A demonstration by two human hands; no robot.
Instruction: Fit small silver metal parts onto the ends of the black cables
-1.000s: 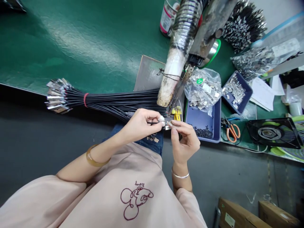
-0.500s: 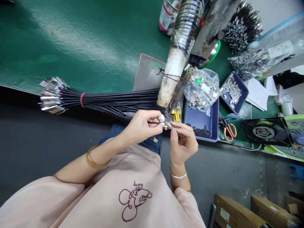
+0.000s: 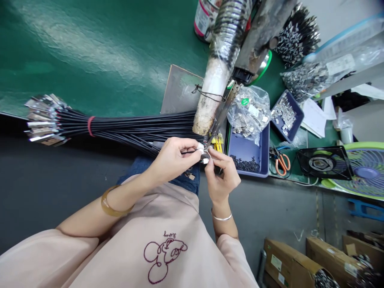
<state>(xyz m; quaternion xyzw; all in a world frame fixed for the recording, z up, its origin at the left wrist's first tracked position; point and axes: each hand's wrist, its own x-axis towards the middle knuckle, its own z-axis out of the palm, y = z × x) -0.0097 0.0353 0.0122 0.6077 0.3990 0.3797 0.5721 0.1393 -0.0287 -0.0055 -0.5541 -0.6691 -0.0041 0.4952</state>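
Head view: right hand (image 3: 222, 174) sits nearer left hand (image 3: 171, 158) than before.
Left pinches a cable (image 3: 187, 152); right, just beside its tip, pinches a thin piece (image 3: 209, 154).

The green table (image 3: 144, 32) is well lit — above the black cables (image 3: 138, 123) there is 1 big, pale shine. Below the cables, the floor (image 3: 54, 172) looks dark. Far right of them, the round purple grille (image 3: 366, 173) looks stretched.
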